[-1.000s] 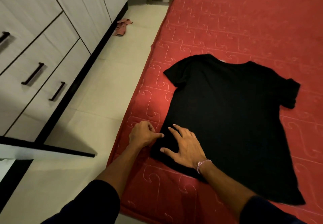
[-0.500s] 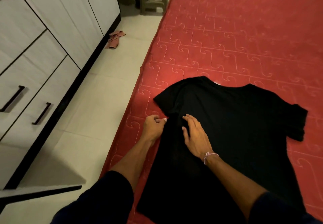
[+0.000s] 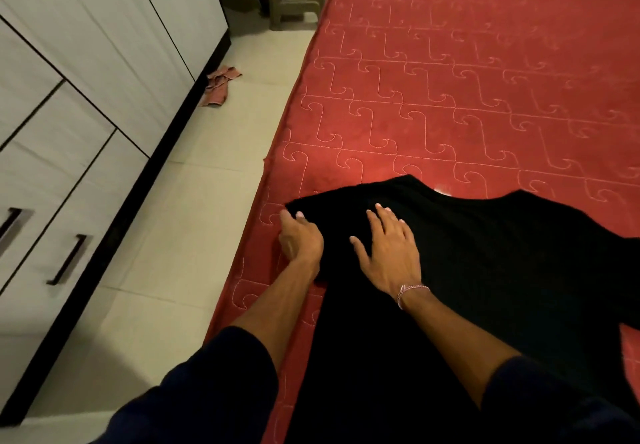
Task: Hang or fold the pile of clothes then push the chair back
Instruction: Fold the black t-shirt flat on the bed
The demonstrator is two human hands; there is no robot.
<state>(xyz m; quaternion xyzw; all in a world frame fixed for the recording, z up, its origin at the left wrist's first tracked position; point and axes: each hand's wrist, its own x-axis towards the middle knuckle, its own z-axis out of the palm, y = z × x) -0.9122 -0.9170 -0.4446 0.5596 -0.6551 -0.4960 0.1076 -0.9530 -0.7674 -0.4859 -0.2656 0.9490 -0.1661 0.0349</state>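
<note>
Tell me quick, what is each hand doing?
Left hand: fingers curled, pinching the black T-shirt at its left sleeve edge.
Right hand: open, fingers spread flat on the T-shirt.

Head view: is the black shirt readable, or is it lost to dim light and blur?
Head view: dim, warm light; the black shirt reads as a flat dark shape with no folds visible, only its outline sharp against the red mattress; left hand slightly motion-blurred; cabinet lines bowed by the wide lens.
</note>
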